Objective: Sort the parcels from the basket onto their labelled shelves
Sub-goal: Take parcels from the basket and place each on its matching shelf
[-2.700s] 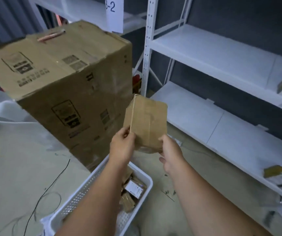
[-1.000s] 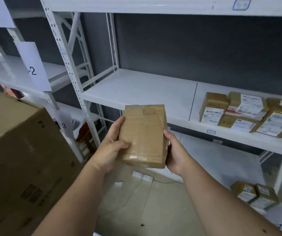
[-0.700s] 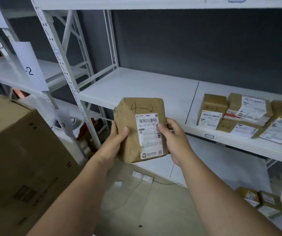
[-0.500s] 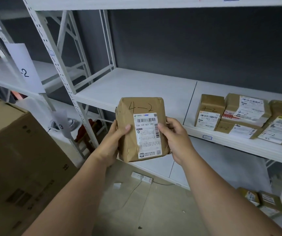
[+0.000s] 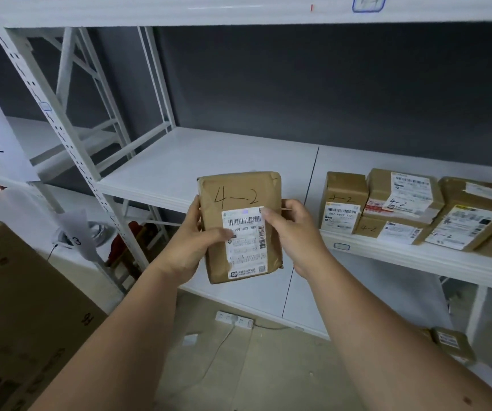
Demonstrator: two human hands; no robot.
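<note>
A person is holding a brown parcel (image 5: 240,223) upright in front of a white shelf (image 5: 179,164), its handwritten "4-2" and white shipping label (image 5: 244,241) facing the camera. The left hand (image 5: 192,250) is gripping the parcel's left edge with its thumb lying across the label, while the right hand (image 5: 293,235) is pinching the right edge, its fingers (image 5: 268,216) curled over the label's top corner. To the right on the same shelf, a cluster of parcels (image 5: 399,209) is sitting, several of them marked "4-2". The parcel is hanging in mid-air just ahead of the shelf's front lip, not yet resting on it. The risk from here lies in setting it down too close to that lip, where it could tip off to the floor, or in pushing it in hard enough to knock the stacked cluster askew.
</note>
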